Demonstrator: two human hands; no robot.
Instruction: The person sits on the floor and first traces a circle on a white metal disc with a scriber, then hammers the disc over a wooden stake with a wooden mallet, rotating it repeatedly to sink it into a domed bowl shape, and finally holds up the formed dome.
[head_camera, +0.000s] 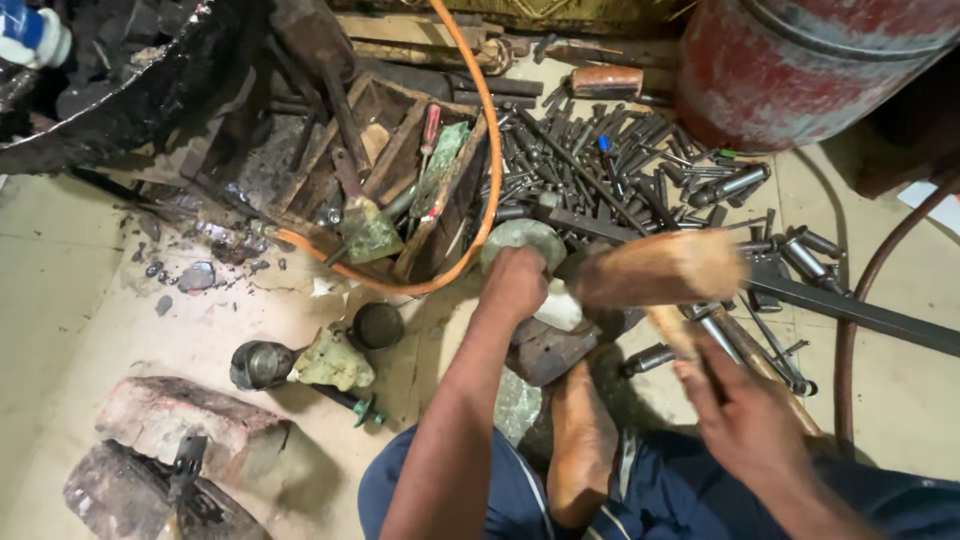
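Beyond both hands, at the far right, stands a big rust-red metal drum (800, 60). Ahead of the left hand's knuckles a dirty wooden tray of old tools (385, 180) sits on the floor, looped by a thin orange hose (488, 130). Ahead of the right hand and spreading away from it lies a heap of dark steel bolts and rods (620, 170).

The wooden mallet with a pale, worn head (665, 268) hangs just beyond the right hand (745, 415), its handle (668, 332) running back into the palm. That hand is clenched low on the handle; motion blur hides the fingers' exact wrap. The mallet looks stiff and head-heavy, its wood dry enough not to slip, so a grip near the handle's end, as here, gives swing, while a grip nearer the head would give control.

The left hand (515, 285) is closed over a rounded grey-green metal piece (520, 238), which juts just past its knuckles and stands on a dark rusty iron block (545, 350) directly beneath the hand, close to a bare foot (580, 440). The piece looks hard, dense and tarnished, probably gritty rather than slick; it is best held around its lower body, fingers kept below the top. A whitish lump (558, 310) shows at the thumb side; what it is I cannot tell.
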